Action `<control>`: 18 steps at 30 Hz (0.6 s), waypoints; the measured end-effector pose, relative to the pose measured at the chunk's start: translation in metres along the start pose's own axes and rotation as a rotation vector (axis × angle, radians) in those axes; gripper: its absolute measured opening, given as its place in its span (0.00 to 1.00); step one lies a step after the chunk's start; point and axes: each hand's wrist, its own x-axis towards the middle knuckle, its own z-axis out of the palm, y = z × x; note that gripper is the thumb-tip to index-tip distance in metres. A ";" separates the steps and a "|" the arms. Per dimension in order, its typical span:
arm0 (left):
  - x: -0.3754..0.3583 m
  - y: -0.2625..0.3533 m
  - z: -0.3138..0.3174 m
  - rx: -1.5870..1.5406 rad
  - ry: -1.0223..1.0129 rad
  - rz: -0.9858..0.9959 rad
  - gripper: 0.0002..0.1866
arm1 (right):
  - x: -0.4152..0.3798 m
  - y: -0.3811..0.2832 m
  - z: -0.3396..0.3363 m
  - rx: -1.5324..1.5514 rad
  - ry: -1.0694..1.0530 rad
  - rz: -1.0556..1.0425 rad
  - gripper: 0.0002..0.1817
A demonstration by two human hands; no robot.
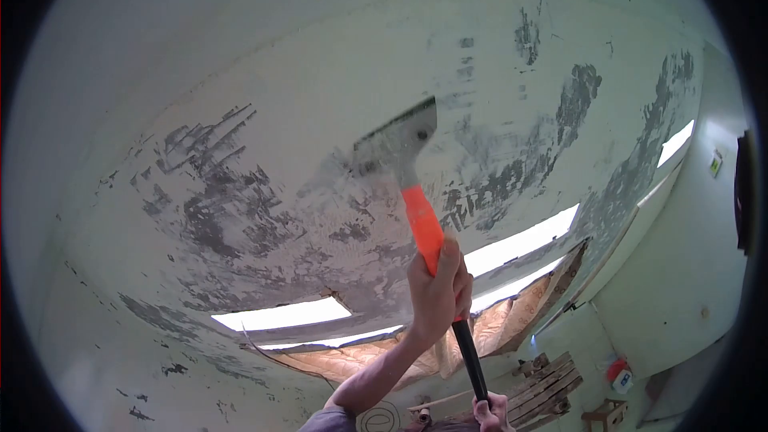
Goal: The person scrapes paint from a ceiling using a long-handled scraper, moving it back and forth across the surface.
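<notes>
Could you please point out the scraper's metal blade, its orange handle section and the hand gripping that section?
Grey metal scraper blade (398,142), head view, middle of the blade.
Orange handle section (422,222), head view, mid-length.
Upper hand (438,292), head view, back of the hand.

Your one camera sits on your head and tilts steeply upward, facing the ceiling (264,112) from close range through a wide, rounded lens. The far wall (688,272) curves down the right edge, and your raised arms enter from the bottom edge.
</notes>
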 end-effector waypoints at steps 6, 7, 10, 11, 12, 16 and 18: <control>-0.019 -0.020 -0.004 0.060 0.084 -0.080 0.20 | -0.011 -0.020 0.001 0.014 -0.030 0.074 0.27; -0.014 -0.018 -0.006 0.072 0.073 -0.076 0.20 | -0.008 -0.022 0.003 0.005 -0.016 0.080 0.27; -0.017 -0.019 -0.006 0.020 0.056 -0.056 0.20 | -0.014 -0.026 0.001 0.028 -0.044 0.113 0.26; -0.018 -0.023 -0.006 0.001 0.081 -0.088 0.22 | -0.016 -0.020 -0.001 0.047 -0.040 0.085 0.26; -0.021 -0.022 -0.003 0.046 0.036 -0.080 0.18 | -0.018 -0.021 -0.001 0.072 -0.014 0.037 0.25; 0.006 0.021 0.007 -0.025 -0.043 0.030 0.15 | 0.009 -0.014 0.008 -0.090 0.035 0.052 0.24; -0.008 -0.001 -0.001 0.030 0.015 -0.030 0.16 | -0.006 -0.020 0.001 -0.032 -0.001 0.046 0.24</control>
